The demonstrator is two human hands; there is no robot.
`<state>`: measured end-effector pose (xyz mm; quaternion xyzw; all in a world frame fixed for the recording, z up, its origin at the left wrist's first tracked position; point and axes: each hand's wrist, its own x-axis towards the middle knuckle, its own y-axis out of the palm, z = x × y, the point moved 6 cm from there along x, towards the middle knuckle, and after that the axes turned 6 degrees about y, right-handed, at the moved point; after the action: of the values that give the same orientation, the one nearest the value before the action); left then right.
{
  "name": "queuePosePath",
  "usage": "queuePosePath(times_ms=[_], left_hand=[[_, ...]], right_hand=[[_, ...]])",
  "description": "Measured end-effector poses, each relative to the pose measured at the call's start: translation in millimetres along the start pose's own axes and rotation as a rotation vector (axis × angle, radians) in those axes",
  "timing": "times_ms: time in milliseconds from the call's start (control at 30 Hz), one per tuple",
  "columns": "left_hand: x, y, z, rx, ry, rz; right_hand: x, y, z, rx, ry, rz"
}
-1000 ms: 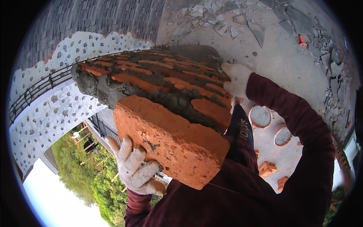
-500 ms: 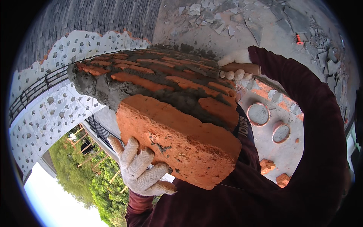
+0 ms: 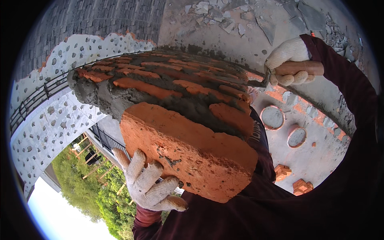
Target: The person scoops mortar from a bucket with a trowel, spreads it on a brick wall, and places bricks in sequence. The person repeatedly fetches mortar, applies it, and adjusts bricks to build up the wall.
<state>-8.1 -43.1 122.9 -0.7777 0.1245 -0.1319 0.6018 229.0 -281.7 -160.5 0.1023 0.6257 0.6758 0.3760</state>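
Observation:
My left hand (image 3: 148,182), in a whitish knit glove, grips a large orange brick (image 3: 188,150) at its near lower side, fingers spread along its face. The brick rests against grey mortar (image 3: 188,102) at the near end of a brick wall (image 3: 156,82). Small grey smears mark its face. My right hand (image 3: 290,66), gloved too, is closed round the wooden handle of a trowel (image 3: 298,68) on the wall's right side. The trowel's metal neck points toward the wall; most of its blade is hidden or seen edge-on.
Two round buckets of grey mortar (image 3: 273,117) stand on the floor at right, near small stacks of bricks (image 3: 282,172). Broken slabs (image 3: 228,25) litter the floor at the far side. A dark railing (image 3: 44,90) and a mortar-dotted white wall (image 3: 56,116) lie left, with trees (image 3: 80,180) below.
My right hand has drawn the trowel away from the wall's side, rightward and outward. My left hand and the brick have stayed nearly in place.

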Motion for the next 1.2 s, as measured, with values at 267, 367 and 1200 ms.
queuePosePath(times_ms=[267,367,1200], left_hand=[[-3,-7,-9,0.036,0.063,0.055],[2,-5,-7,0.03,-0.047,0.063],[-175,88,32,-0.702,0.046,-0.228]], right_hand=[[82,2,57,-0.23,-0.105,-0.217],[31,31,33,-0.069,0.069,-0.061],[-51,454,-12,-1.119,-0.646,-1.565]])
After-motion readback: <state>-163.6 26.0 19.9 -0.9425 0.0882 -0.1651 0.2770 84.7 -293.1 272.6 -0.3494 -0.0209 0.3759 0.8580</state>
